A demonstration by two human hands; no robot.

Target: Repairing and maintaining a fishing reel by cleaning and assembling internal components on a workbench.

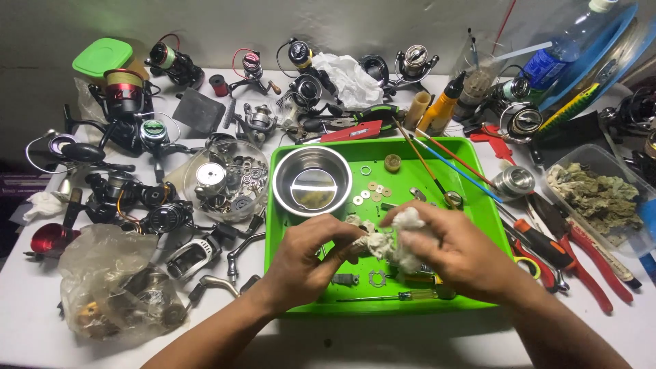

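My left hand [304, 263] and my right hand [454, 251] meet over the bright green tray [283, 225]. Both grip a crumpled white cloth [403, 239] bunched between them; something small may be wrapped inside, but it is hidden. On the tray behind the hands stands a round steel bowl [312, 181]. Several small washers [372, 190] lie beside it. A gear-like ring [376, 278] and a slim screwdriver [389, 296] rest near the tray's front edge.
Many fishing reels [130, 102] crowd the white table to the left and back. A clear dish of small parts [225, 179], a plastic bag of parts [116, 283], red-handled pliers [588, 263], a green-lidded tub [102, 56] and a water bottle [567, 44] surround the tray.
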